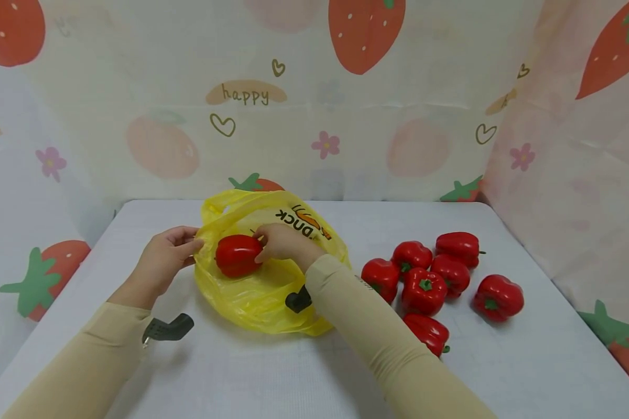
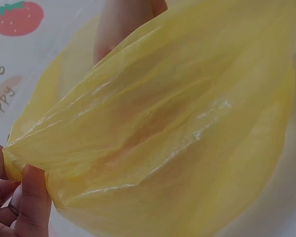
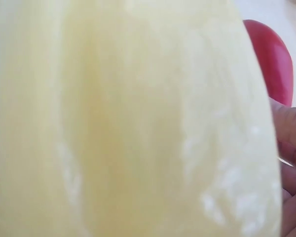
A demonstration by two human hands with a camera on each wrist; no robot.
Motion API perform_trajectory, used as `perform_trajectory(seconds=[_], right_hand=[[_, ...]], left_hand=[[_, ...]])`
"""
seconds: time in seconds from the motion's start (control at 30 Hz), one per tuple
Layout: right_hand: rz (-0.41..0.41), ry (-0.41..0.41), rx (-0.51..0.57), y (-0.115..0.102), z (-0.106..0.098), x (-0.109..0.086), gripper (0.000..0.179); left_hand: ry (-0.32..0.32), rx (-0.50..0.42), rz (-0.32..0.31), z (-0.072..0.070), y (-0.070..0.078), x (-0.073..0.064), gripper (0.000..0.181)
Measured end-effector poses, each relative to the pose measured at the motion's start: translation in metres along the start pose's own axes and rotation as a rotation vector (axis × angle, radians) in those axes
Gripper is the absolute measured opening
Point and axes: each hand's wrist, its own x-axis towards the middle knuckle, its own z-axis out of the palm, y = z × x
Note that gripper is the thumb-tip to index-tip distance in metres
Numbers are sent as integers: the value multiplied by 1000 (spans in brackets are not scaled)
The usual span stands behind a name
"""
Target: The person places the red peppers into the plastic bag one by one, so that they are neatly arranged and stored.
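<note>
A yellow plastic bag [image 1: 241, 308] with dark lettering and a duck print lies on the table, its mouth open. My left hand [image 1: 162, 256] pinches the bag's left rim; in the left wrist view its fingers [image 2: 33, 202] bunch the thin film. Within the bag's opening, my right hand [image 1: 283, 241] grips a red bell pepper [image 1: 237, 256] by its right end. The right wrist view is mostly covered by yellow film, with part of the pepper [image 3: 274, 64] and a few fingers [image 3: 288, 121] showing at its right edge.
Several red bell peppers [image 1: 424, 291] are grouped right of the bag, and one pepper [image 1: 498, 298] stands apart farther right. My right forearm partly hides the nearest pepper [image 1: 428, 333]. A fruit-printed cloth [image 1: 293, 151] hangs behind the white table [image 1: 230, 378].
</note>
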Motion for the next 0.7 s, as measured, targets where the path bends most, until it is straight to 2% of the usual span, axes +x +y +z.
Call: perform_trajectory(seconds=[0.17, 0.4, 0.57, 0.7], right_hand=[[3, -16, 71, 2, -3, 2, 48], [14, -38, 239, 9, -7, 4, 50], [17, -31, 351, 10, -12, -1, 49], [16, -33, 396, 10, -16, -6, 46]], left_hand=[[-5, 10, -11, -1, 2, -1, 44], [-7, 8, -22, -1, 2, -1, 44], [-6, 8, -28, -1, 1, 0, 44], [-5, 12, -27, -1, 1, 1, 45]])
